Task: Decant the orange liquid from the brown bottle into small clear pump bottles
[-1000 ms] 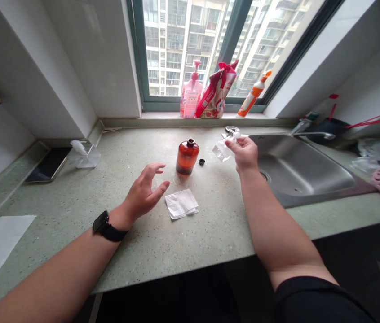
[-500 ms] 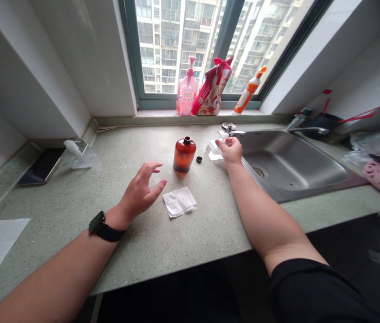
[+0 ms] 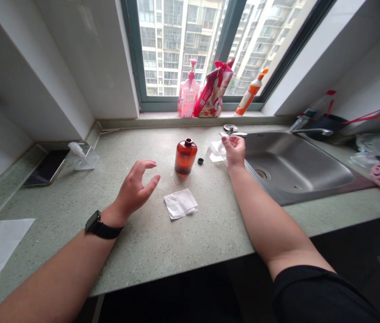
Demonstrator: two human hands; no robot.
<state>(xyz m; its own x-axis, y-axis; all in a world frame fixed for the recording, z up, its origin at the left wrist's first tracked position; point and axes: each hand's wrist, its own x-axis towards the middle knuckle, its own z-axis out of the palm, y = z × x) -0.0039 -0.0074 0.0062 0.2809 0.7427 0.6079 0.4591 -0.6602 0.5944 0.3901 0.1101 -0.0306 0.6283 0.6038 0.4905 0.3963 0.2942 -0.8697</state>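
In the middle of the counter stands an amber bottle (image 3: 185, 159), uncapped and upright, with a small black cap (image 3: 200, 161) beside it. A folded white tissue (image 3: 181, 204) lies in front of the bottle. My left hand (image 3: 138, 186) hovers left of the bottle, fingers curved and apart, holding nothing. To the right, my right hand (image 3: 235, 151) has its thumb and fingers pinched together by a clear, whitish box-like container (image 3: 215, 152). A pale bit shows at the fingertips, but I cannot make out what they hold.
A steel sink (image 3: 298, 193) is at right. On the sill stand a pink pump bottle (image 3: 188, 96), a red bag (image 3: 214, 92) and an orange-and-white bottle (image 3: 249, 95). At left are a phone (image 3: 46, 168), a clear pump bottle (image 3: 85, 159) and white paper (image 3: 1, 251).
My left hand has drawn slightly left, away from the amber bottle. My right hand stays by the clear container, still pinched. The whole view has shifted a little.
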